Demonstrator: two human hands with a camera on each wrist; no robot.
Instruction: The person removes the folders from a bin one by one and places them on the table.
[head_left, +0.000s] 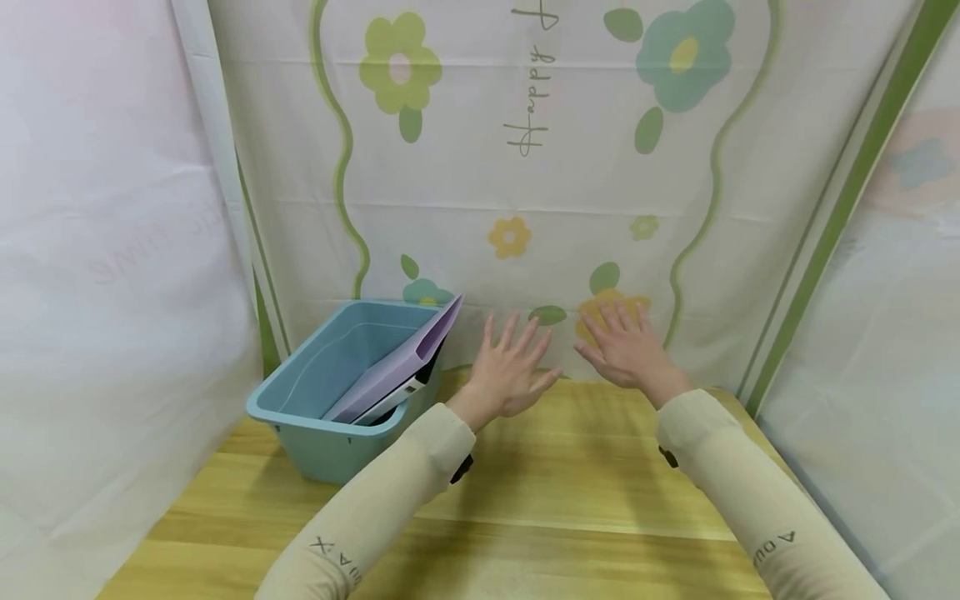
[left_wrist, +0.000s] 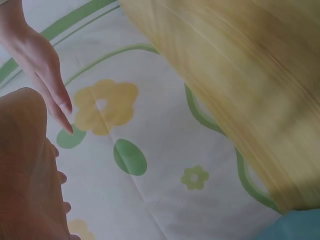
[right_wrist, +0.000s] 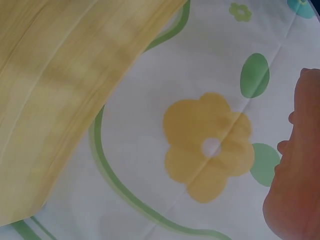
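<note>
Beside the oblong blue plastic tub (head_left: pixel 333 446), left hand (head_left: pixel 506 372) and right hand (head_left: pixel 624 348) splay empty; I fear bumps tipping its slanted lilac folder (head_left: pixel 392 370).

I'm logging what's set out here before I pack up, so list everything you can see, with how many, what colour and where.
Tub: 1, blue, on the table's left side
Purple folder: 1, purple, slanted in the tub, top end sticking out
Flat item, perhaps another folder: 1, white and black, under the purple folder
Table: 1, yellowish wood, below the hands
Back cloth: 1, white with printed flowers and leaves, behind the table
Side cloths: 2, mostly white, left and right
Wrist pieces: 2, black, one at each cuff
Sleeves: 2, cream with dark lettering, on both arms
Left hand: 1, bare, right of the tub
Right hand: 1, bare, farther right
</note>
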